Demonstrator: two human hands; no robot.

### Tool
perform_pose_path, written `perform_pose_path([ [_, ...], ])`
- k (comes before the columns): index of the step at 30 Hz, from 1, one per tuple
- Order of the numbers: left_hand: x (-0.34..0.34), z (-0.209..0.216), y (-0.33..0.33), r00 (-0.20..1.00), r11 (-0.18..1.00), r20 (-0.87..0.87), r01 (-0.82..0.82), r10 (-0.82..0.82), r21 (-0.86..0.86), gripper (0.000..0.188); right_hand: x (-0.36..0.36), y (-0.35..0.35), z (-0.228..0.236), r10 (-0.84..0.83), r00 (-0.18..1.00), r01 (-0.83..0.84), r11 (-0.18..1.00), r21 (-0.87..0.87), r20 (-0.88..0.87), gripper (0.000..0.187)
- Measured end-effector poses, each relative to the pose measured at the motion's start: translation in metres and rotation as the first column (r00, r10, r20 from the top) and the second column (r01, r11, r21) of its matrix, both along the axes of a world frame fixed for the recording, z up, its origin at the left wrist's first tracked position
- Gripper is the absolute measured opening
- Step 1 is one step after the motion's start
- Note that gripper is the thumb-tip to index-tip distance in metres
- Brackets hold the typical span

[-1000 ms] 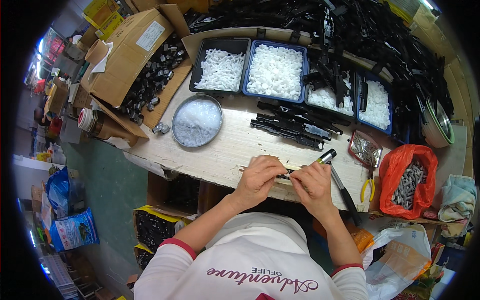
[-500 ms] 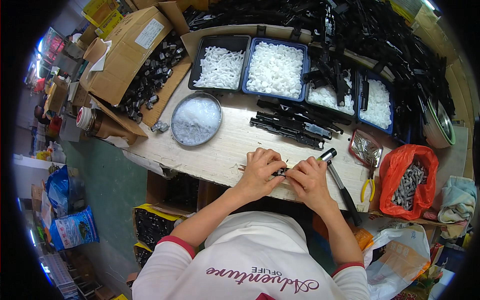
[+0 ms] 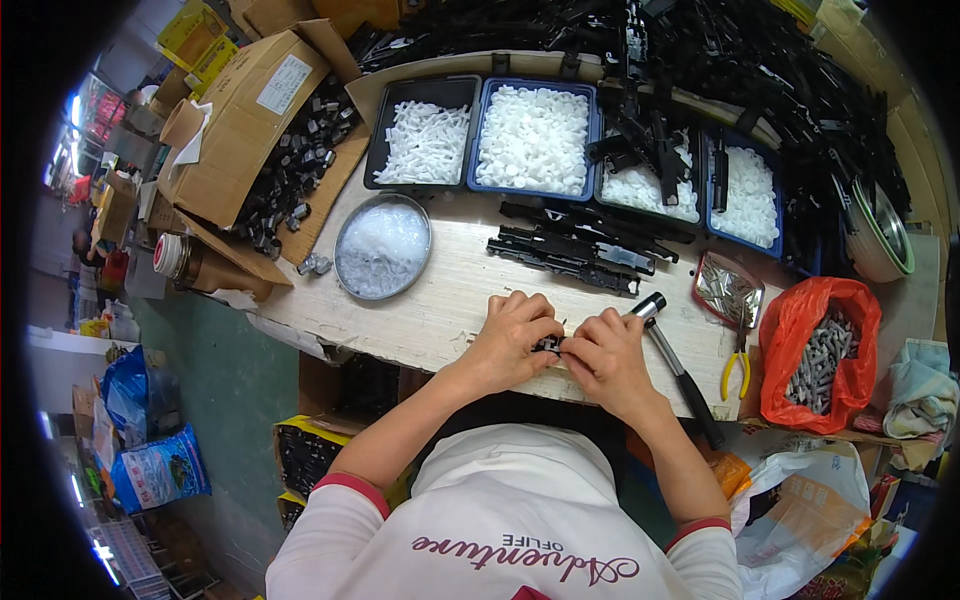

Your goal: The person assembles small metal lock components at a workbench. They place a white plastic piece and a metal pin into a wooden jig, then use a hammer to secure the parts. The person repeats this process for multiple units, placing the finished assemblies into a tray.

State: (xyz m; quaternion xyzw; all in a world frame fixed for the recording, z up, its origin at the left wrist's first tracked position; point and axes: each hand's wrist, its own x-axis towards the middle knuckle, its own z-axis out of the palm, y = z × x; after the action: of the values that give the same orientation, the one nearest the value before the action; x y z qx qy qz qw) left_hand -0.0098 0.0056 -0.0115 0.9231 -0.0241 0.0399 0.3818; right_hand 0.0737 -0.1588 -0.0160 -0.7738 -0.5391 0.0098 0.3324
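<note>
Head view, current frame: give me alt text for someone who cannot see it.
Both hands, left hand and right hand, meet over a small black part at the near edge of a wooden workbench. A hammer lies beside the right hand; trays of white plastic pieces and long black parts sit beyond.

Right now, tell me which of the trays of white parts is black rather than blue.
The leftmost tray in the row at the back of the bench. Its walls are black and it holds long white pieces; the trays to its right have blue rims and hold small round white pieces.
</note>
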Motion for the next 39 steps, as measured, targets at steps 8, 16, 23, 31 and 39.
perform_pose_path([
  [8, 0.0, -0.002, 0.0, 1.0, 1.0, -0.007, -0.005, 0.005, -0.021, 0.031, 0.003, 0.001, -0.001, -0.006, 1.0, 0.006, 1.0, -0.007, 0.014, 0.015],
  [16, -0.001, -0.002, -0.002, 0.999, 0.999, -0.033, -0.043, 0.043, -0.013, 0.029, 0.006, -0.004, 0.009, -0.006, 0.999, 0.005, 0.999, -0.033, -0.035, 0.019],
  [23, 0.008, 0.004, -0.008, 0.994, 0.995, -0.086, -0.063, 0.07, 0.079, 0.026, 0.007, -0.011, 0.012, -0.022, 0.997, 0.02, 0.999, -0.029, -0.08, 0.019],
  [31, 0.059, 0.047, -0.022, 0.96, 0.873, 0.009, 0.25, -0.279, 0.418, 0.016, 0.082, -0.083, 0.016, -0.495, 0.867, 0.495, 0.869, 0.007, 0.065, 0.014],
  [39, 0.233, 0.032, -0.098, 0.928, 0.809, 0.26, 0.07, -0.267, 0.583, 0.008, 0.117, -0.098, 0.011, -0.568, 0.738, 0.663, 0.711, -0.235, 0.364, 0.01],
])
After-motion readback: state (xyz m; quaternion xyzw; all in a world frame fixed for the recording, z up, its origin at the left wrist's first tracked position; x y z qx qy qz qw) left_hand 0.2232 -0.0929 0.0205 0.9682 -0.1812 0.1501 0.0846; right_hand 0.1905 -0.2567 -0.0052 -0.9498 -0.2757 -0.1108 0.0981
